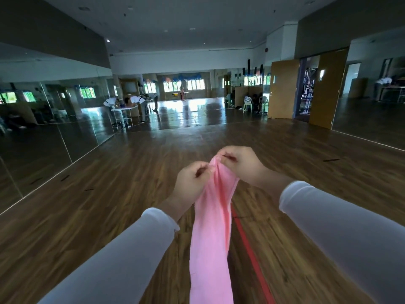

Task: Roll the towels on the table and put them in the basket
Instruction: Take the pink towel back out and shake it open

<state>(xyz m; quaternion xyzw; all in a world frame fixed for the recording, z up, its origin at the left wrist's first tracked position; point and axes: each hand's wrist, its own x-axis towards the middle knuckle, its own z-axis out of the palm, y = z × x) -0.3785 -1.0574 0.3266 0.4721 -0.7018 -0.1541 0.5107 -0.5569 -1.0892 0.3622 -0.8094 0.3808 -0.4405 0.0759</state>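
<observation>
Wide bare floor ahead, mirrors along edge. My left hand and right hand pinch top of pink towel, hanging bunched, creased.

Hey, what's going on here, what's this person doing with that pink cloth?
A person in white sleeves holds a pink towel up in the air with both hands. The left hand and the right hand each pinch its top edge close together, so the towel hangs down bunched and unrolled. Below it is a wooden floor with a red strip. No table or basket shows in this view, so no rolling has started.
</observation>
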